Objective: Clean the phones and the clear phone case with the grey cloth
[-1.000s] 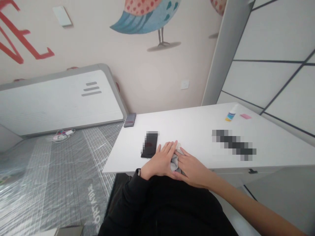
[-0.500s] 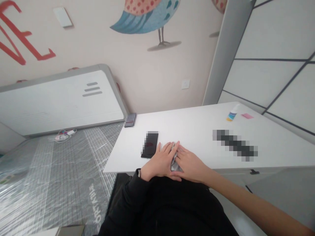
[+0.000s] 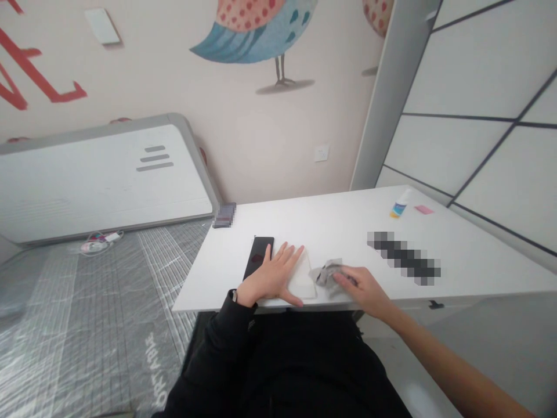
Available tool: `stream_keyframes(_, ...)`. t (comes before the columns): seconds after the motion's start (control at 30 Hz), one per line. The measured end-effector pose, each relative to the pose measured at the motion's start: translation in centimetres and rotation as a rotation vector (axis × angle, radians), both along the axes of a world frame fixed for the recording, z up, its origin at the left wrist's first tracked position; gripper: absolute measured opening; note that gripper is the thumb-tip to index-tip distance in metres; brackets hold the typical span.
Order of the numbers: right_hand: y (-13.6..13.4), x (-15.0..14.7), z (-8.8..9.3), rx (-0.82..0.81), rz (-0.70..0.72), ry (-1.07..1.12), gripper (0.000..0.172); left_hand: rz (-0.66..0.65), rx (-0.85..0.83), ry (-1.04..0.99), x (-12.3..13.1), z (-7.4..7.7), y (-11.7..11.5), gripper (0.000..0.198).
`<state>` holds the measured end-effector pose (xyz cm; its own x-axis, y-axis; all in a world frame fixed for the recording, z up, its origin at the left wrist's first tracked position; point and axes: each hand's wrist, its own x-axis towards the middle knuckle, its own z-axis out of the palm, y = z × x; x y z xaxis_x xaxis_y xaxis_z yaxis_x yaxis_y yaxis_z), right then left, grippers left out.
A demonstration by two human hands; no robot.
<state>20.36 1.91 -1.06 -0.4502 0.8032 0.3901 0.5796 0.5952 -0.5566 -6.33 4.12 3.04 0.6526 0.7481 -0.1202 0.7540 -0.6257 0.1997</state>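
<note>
Grey cloth bunched on white table, gathered under right hand's fingers, hand narrow, holding it. Left hand flat, fingers spread wide, lying over lower end of black phone. Pale sheet between hands, touching cloth and left thumb. Far table corner: small bottle, pink note

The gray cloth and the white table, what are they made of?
The cloth looks like soft fabric, maybe microfibre, with a matt gray finish; it bunches into loose folds beside the right hand. The tabletop looks like smooth laminate or painted board, white with a slight sheen and crisp straight edges, but the picture can't show what lies beneath the surface.
</note>
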Motion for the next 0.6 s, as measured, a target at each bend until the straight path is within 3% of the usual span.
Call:
stream_keyframes(0.1,2.6,0.6,0.3,-0.021,-0.149,0.002,0.065,0.04,0.035,0.052,-1.1,0.6,0.6,0.115)
stream_keyframes(0.23,4.7,1.7,0.5,-0.049,-0.316,-0.065,0.051,0.096,0.056,0.063,-2.6,1.0,0.5,0.091)
stream_keyframes(0.47,4.9,7.5,0.9,-0.038,-0.611,-0.146,0.048,0.252,-0.012,-0.051,-5.0,-0.2,-1.4,0.088)
stream_keyframes(0.6,4.7,12.0,-0.6,-0.002,-0.685,-0.273,0.063,0.317,0.011,-0.126,-4.9,-1.4,-2.6,0.085)
